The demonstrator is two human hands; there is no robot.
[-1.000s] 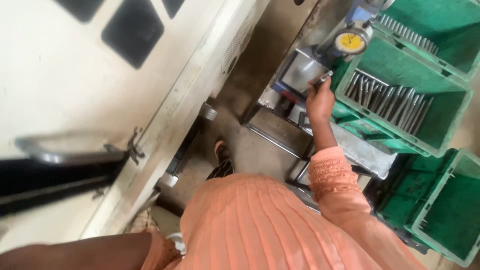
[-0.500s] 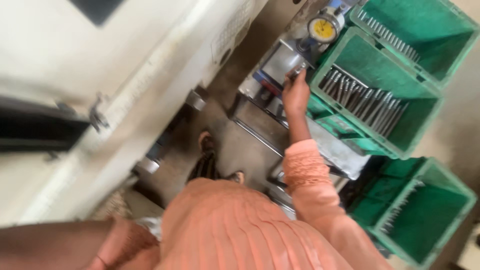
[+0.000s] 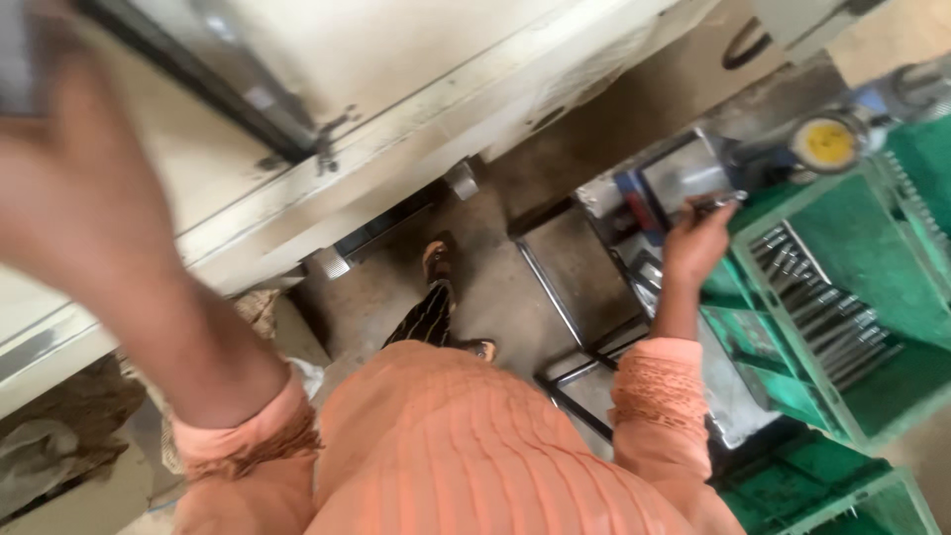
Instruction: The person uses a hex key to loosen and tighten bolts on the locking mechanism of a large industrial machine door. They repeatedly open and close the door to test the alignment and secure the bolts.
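Pinching a thin metal rod (image 3: 721,203) — long axis level — the right hand (image 3: 693,246) sits beside the green crate (image 3: 852,248); the left hand (image 3: 50,178), blurred, grip unreadable, lies well apart.

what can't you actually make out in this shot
- Left hand, head view: motion-blurred and cut by the left and top edges; grip unreadable.
- Thin dark metal piece at the right hand: too small and blurred to identify; its fingers hide the grasp.
- Round yellow-faced gauge: face blurred.
- Grey metal rods in the green plastic crate: count blurred; crate cut by the right edge.
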